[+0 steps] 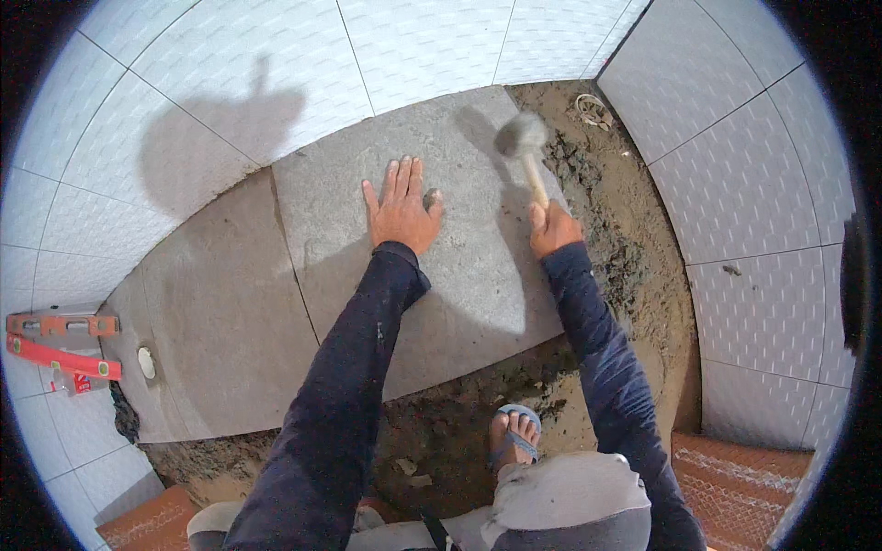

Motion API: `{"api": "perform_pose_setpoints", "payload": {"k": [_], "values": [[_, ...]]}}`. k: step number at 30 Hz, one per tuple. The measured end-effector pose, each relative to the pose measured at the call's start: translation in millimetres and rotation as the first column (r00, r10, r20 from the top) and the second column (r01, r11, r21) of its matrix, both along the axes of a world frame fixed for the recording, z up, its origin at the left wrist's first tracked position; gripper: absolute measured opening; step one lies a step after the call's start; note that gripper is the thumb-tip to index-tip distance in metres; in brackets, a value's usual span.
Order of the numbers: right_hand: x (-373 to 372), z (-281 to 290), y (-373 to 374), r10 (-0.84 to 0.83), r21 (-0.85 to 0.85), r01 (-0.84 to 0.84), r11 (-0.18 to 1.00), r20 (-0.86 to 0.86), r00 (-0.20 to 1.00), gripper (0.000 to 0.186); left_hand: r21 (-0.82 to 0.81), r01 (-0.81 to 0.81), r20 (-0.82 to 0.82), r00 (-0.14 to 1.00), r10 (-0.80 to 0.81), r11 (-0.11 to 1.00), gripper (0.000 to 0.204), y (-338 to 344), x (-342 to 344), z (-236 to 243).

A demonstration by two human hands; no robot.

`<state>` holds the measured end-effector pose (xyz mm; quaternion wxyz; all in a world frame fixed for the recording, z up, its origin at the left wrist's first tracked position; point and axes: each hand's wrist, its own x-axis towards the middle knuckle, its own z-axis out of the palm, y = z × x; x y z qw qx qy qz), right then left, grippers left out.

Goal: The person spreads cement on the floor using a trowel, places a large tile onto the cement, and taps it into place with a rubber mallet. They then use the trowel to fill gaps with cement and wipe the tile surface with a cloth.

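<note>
A large grey floor tile (441, 275) lies on the ground against the far wall. My left hand (402, 213) rests flat on it with the fingers spread. In my right hand (555, 230) is a mallet (536, 177), gripped by its pale wooden handle. The mallet's rounded grey head is slightly blurred and is over the tile's right part, near its edge; whether it touches the tile I cannot tell. A second, browner floor tile (220, 312) adjoins this one on the left, with a thin dark joint between them.
Wet mortar (625, 239) borders the tile on the right and near side. White tiled walls (735, 165) enclose the floor. Two red spirit levels (64, 325) and a plastic bottle (73, 381) are at the left. My sandalled foot (514, 436) stands just before the tile. Brown bricks (735, 482) sit at lower right.
</note>
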<state>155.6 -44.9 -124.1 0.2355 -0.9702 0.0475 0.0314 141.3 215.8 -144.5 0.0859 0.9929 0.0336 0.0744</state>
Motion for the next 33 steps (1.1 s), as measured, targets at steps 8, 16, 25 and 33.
{"api": "perform_pose_setpoints", "payload": {"k": [8,16,25,33], "values": [[-196.7,49.6,-95.9,0.315,-0.005,-0.334,0.943,0.349,0.883,0.03,0.082,0.055,0.025,0.998,-0.057,0.995,0.065,11.4,2.9,-12.1],[-327.3,75.1,-144.3,-0.007,-0.062,-0.006,0.998,-0.197,0.98,0.036,0.086,0.058,0.049,0.997,-0.062,0.995,0.064,11.7,5.3,-10.7],[-336.0,18.3,-182.5,-0.054,0.306,0.072,0.949,-0.067,0.996,0.03,0.007,0.168,0.128,0.978,-0.167,0.986,0.065,47.8,-8.3,-8.0],[-229.0,43.3,-63.5,0.161,0.344,-0.191,0.919,0.115,0.98,0.034,0.054,0.243,0.147,0.957,-0.249,0.968,0.067,125.0,-89.0,-8.2]]}}
